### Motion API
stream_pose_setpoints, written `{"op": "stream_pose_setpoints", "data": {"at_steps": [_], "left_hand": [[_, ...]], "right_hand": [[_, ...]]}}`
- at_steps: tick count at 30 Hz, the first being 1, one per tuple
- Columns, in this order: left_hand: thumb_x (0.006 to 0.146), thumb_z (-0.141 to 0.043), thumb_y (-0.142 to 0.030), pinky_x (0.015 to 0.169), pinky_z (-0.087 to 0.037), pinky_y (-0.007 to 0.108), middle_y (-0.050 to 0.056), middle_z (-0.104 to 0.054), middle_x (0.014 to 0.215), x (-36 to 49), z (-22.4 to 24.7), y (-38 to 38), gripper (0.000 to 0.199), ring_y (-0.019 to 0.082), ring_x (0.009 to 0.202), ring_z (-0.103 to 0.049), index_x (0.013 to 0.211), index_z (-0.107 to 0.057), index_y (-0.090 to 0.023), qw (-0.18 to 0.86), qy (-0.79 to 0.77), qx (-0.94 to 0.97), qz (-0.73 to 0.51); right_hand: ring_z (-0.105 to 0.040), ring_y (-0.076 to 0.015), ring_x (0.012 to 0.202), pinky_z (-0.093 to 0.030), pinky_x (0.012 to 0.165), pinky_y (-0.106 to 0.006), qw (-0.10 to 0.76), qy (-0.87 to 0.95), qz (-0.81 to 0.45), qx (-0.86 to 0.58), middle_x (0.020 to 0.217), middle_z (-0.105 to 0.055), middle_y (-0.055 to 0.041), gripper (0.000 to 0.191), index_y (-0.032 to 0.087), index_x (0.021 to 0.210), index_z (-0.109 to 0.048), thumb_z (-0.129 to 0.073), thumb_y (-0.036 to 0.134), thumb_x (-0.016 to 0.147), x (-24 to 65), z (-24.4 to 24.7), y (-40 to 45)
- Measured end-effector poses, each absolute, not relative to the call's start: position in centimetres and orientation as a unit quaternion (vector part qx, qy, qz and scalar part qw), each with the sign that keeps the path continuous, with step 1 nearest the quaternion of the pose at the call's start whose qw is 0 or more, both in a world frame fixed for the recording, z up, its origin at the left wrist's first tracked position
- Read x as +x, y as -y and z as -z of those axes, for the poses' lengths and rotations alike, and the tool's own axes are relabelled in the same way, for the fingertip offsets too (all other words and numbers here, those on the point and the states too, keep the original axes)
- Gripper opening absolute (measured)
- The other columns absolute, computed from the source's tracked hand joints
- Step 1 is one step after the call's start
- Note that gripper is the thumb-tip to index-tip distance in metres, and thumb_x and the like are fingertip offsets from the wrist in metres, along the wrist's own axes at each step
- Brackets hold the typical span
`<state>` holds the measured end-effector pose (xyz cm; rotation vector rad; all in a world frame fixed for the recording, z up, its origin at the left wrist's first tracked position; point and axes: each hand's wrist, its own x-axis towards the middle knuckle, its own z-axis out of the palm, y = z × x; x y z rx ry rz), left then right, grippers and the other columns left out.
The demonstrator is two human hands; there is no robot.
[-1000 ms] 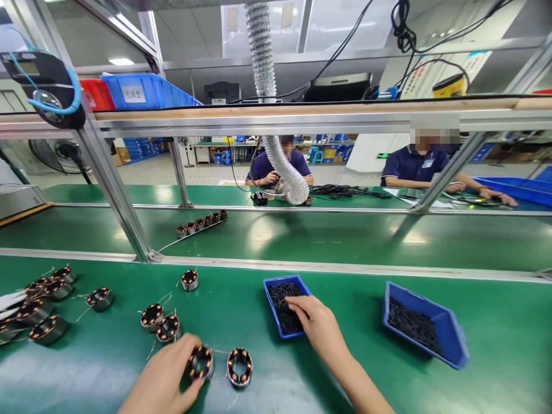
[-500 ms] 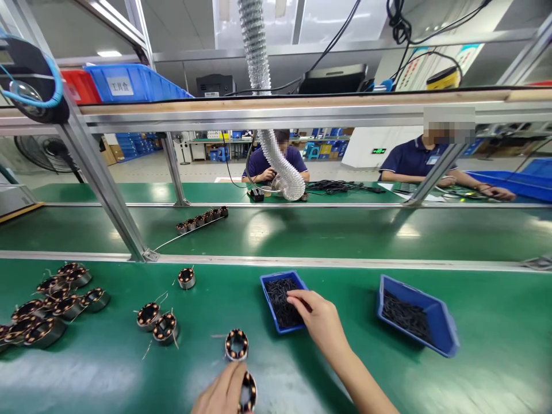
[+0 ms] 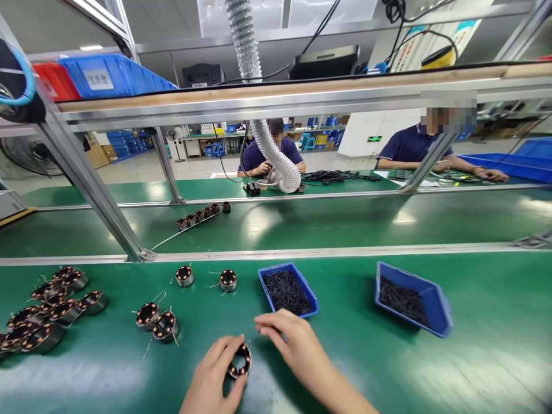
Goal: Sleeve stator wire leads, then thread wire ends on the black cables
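Head view. Your left hand [image 3: 211,376] grips a wound stator [image 3: 239,361], fingers curled around its ring, low in the near part of the green bench [image 3: 345,368]. Your right hand [image 3: 297,345] is open and holds nothing, just beside that stator and near a blue tray [image 3: 304,293] of short black pieces [image 3: 287,292]. A second tray [image 3: 437,305] sits right, tilted. More stators [image 3: 52,305] lie left. Two co-workers [image 3: 271,155] sit far off, beyond the frame.

White label w/ "工具盒" [image 3: 98,79] on blue plastic bin [image 3: 129,75], green exit sign [image 3: 374,138] on far wall, wording too small to read
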<state>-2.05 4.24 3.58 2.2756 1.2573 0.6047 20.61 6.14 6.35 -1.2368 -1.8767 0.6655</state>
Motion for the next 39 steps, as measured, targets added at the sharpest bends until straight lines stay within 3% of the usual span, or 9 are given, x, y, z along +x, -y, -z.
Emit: {"op": "stream_pose_setpoints", "data": {"at_steps": [8, 19, 23, 30, 34, 39], "left_hand": [[0.086, -0.059, -0.015, 0.097, -0.056, 0.035, 0.012, -0.065, 0.123, -1.9, -3.0, -3.8, 0.053, 0.024, 0.112, -0.065, 0.138, -0.055, -0.020, 0.240, -0.444, 0.823, -0.259], [0.085, -0.060, -0.014, 0.100, -0.054, 0.037, 0.009, -0.064, 0.125, -1.7, -3.2, -3.4, 0.055, 0.024, 0.115, -0.062, 0.139, -0.053, -0.024, 0.268, -0.463, 0.808, -0.247], [0.084, -0.061, -0.015, 0.101, -0.054, 0.038, 0.010, -0.064, 0.126, -1.7, -3.2, -3.4, 0.054, 0.025, 0.116, -0.062, 0.138, -0.054, -0.024, 0.276, -0.467, 0.802, -0.250], [0.082, -0.061, -0.013, 0.099, -0.055, 0.037, 0.009, -0.065, 0.127, -1.8, -3.6, -3.4, 0.061, 0.025, 0.116, -0.063, 0.142, -0.052, -0.026, 0.283, -0.481, 0.793, -0.245], [0.084, -0.061, -0.015, 0.101, -0.054, 0.038, 0.010, -0.063, 0.131, -1.8, -3.1, -3.3, 0.061, 0.026, 0.120, -0.062, 0.144, -0.050, -0.026, 0.272, -0.479, 0.798, -0.245], [0.087, -0.060, -0.017, 0.101, -0.054, 0.040, 0.013, -0.062, 0.132, -1.9, -2.7, -3.1, 0.056, 0.027, 0.121, -0.061, 0.142, -0.051, -0.020, 0.258, -0.491, 0.799, -0.230]], "right_hand": [[-0.066, -0.0204, 0.078, -0.054, 0.071, -0.029, 0.340, 0.803, -0.182, -0.455, 0.086, -0.074, -0.0090, 0.029, 0.016, 0.114, -0.070, -0.045, 0.012, 0.100, 18.7, -4.0, -6.1], [-0.063, -0.0203, 0.075, -0.052, 0.066, -0.029, 0.356, 0.821, -0.144, -0.422, 0.083, -0.071, -0.0071, 0.024, 0.017, 0.106, -0.068, -0.044, 0.017, 0.102, 18.4, -4.0, -5.8], [-0.062, -0.0206, 0.073, -0.053, 0.066, -0.031, 0.361, 0.838, -0.126, -0.388, 0.085, -0.073, -0.0085, 0.029, 0.017, 0.115, -0.067, -0.040, 0.020, 0.104, 18.1, -3.5, -5.6], [-0.067, -0.0190, 0.077, -0.055, 0.069, -0.027, 0.361, 0.807, -0.214, -0.415, 0.087, -0.074, -0.0096, 0.034, 0.018, 0.124, -0.068, -0.041, 0.020, 0.104, 20.2, -3.4, -6.0], [-0.066, -0.0208, 0.079, -0.052, 0.072, -0.029, 0.305, 0.820, -0.268, -0.404, 0.089, -0.077, -0.0072, 0.034, 0.022, 0.111, -0.074, -0.040, 0.023, 0.104, 20.0, -4.3, -5.7], [-0.064, -0.0203, 0.072, -0.050, 0.068, -0.028, 0.315, 0.814, -0.309, -0.377, 0.079, -0.075, -0.0074, 0.042, 0.021, 0.098, -0.076, -0.035, 0.029, 0.105, 19.0, -4.1, -5.3]]}}
